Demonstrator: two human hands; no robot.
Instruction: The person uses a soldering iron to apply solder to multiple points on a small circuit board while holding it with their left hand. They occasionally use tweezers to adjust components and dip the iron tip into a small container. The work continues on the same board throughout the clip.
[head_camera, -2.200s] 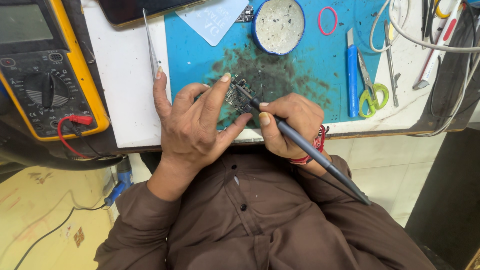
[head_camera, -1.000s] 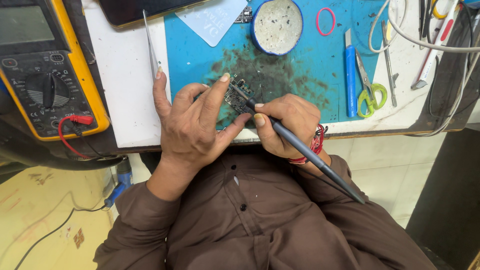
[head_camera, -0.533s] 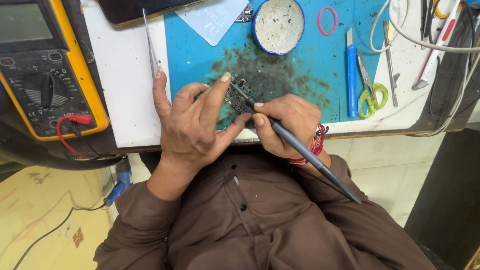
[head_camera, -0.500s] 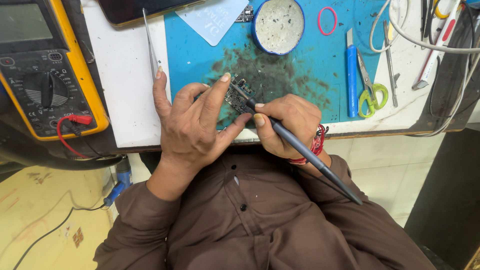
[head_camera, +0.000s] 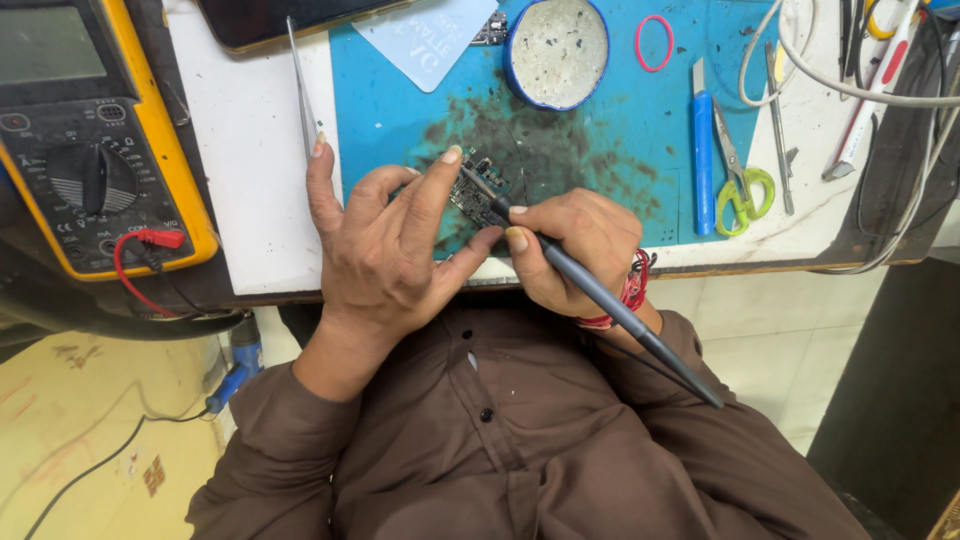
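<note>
The left hand (head_camera: 385, 250) pinches a small dark circuit board (head_camera: 478, 192) between thumb and forefinger, held just above the stained middle of the blue work mat (head_camera: 620, 130). The right hand (head_camera: 575, 245) is clenched pen-fashion around a slim grey hand tool (head_camera: 600, 295), its dark tip resting on the board's near edge; whether it is a brush or a probe cannot be told.

To do this well, the board wants a firm grip by its edges, fingers clear of the tip. The tool is best steadied with the right hand braced against the left, so the tip works with light, short strokes and does not skid across the parts.

On the mat, well beyond the board, sits a round blue-rimmed tin (head_camera: 557, 50) filled with pale speckled matter. Beside it lies a pale, translucent card (head_camera: 428, 42) with rounded corners, its faint lettering too small to read. A pink ring (head_camera: 654, 42) lies to the right of the tin. Further right are a blue-handled knife (head_camera: 704, 150) and green-handled scissors (head_camera: 738, 180). Steel tweezers (head_camera: 303, 95) lie on the white surface (head_camera: 255, 180) near the left fingertips. A yellow-cased multimeter (head_camera: 95, 150) with a dark face, a grey screen and a red lead stands far left, and white cables (head_camera: 830, 80) trail at the far right.
</note>
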